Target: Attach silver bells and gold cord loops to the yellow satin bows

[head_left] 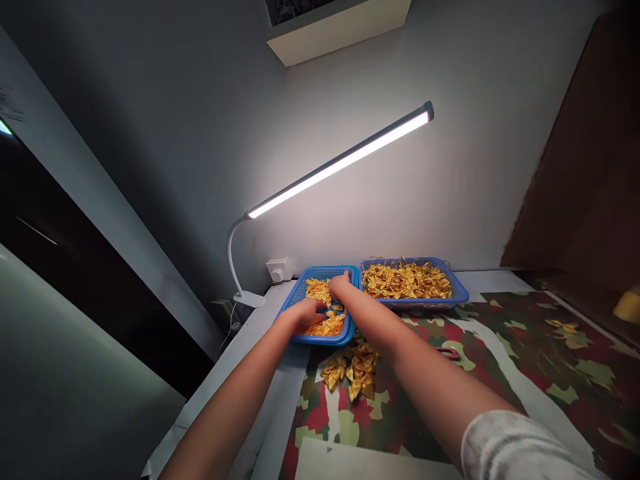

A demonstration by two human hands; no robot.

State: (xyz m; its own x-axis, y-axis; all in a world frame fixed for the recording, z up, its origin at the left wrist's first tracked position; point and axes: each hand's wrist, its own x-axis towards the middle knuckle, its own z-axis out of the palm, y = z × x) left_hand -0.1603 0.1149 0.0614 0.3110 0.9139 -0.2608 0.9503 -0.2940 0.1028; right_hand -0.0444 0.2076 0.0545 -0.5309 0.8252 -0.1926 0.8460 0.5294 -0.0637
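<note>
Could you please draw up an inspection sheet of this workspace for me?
Surface: white table, largely under a camouflage-patterned cover.
Job's things: left blue basket holding yellow bows; right blue basket, heaped with more; loose pile of bows on the cover.
Clutter: partly hidden pinkish object; pale sheet at the near side.
Hands: left hand and right hand both reach into the left basket; grip unclear.
Cables: thin pale cable hanging near the lamp.
Surroundings: lamp lit; wall behind, white box beside it.
</note>
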